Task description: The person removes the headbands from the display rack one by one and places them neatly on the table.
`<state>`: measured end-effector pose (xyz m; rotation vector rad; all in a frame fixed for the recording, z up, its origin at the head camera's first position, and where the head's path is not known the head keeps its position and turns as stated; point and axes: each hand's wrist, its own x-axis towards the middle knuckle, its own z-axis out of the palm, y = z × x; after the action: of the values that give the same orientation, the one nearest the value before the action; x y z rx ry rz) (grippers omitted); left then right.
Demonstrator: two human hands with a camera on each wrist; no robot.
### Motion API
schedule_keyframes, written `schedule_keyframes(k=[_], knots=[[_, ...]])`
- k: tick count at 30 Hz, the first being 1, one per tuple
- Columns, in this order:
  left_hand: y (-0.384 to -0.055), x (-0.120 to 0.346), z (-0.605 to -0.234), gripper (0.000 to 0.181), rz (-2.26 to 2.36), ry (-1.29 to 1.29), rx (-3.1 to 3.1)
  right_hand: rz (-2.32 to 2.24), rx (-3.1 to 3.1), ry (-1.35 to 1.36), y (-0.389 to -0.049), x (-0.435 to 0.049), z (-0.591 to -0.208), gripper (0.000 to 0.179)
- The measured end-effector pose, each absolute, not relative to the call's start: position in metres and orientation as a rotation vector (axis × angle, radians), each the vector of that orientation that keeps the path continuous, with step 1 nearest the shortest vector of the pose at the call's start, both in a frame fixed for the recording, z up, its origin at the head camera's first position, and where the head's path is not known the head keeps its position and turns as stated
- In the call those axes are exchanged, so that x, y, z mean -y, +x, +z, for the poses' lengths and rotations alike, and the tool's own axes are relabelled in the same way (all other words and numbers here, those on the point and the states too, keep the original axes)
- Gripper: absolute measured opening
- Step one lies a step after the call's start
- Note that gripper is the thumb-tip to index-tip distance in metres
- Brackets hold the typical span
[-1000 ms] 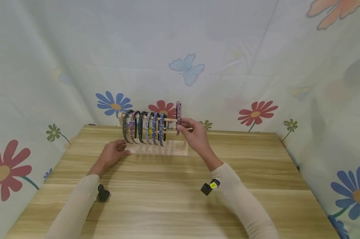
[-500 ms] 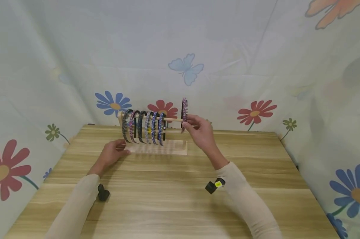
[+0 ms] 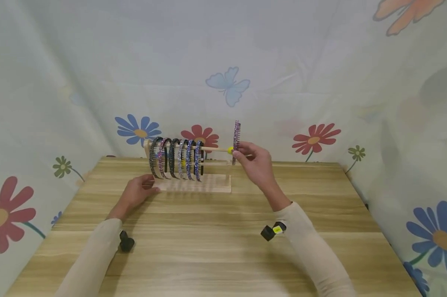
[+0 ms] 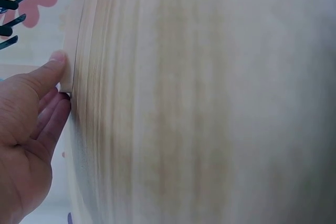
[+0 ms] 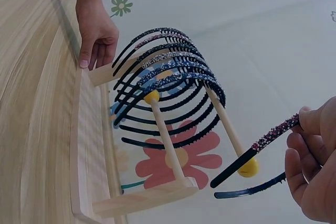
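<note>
My right hand [image 3: 258, 163] pinches a pink glitter headband [image 3: 236, 134], held upright at the right end of a wooden headband rack [image 3: 212, 183]. In the right wrist view, the headband's black ends [image 5: 229, 173] point toward the rack, close by the yellow ball [image 5: 249, 167] on the upper rod. Several glittery toothed headbands [image 5: 173, 80] hang in a row around the rods, toward the rack's left. My left hand [image 3: 136, 192] grips the left end of the base; in the left wrist view its thumb [image 4: 55, 64] lies on the wood, with fingers at the edge.
The rack stands near the back of a wood-grain table [image 3: 194, 247]. Behind it hangs a pale cloth [image 3: 153, 53] printed with flowers and a butterfly. Another yellow ball [image 5: 151, 96] caps the lower rod, within the hanging headbands.
My right hand has moved right with the pink headband, along the upper rod to its end, and the yellow ball now shows left of it. The left hand stays at the base.
</note>
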<state>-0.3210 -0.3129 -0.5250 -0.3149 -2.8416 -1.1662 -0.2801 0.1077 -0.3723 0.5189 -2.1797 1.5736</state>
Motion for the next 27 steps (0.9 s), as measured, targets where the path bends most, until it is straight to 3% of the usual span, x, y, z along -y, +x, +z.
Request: schedule_keyframes(k=[27], knots=[[-0.319, 0.312, -0.522, 0.061, -1.160, -0.352, 2.831, 1.406, 2.221, 0.364, -0.281, -0.173, -0.378, 0.026]])
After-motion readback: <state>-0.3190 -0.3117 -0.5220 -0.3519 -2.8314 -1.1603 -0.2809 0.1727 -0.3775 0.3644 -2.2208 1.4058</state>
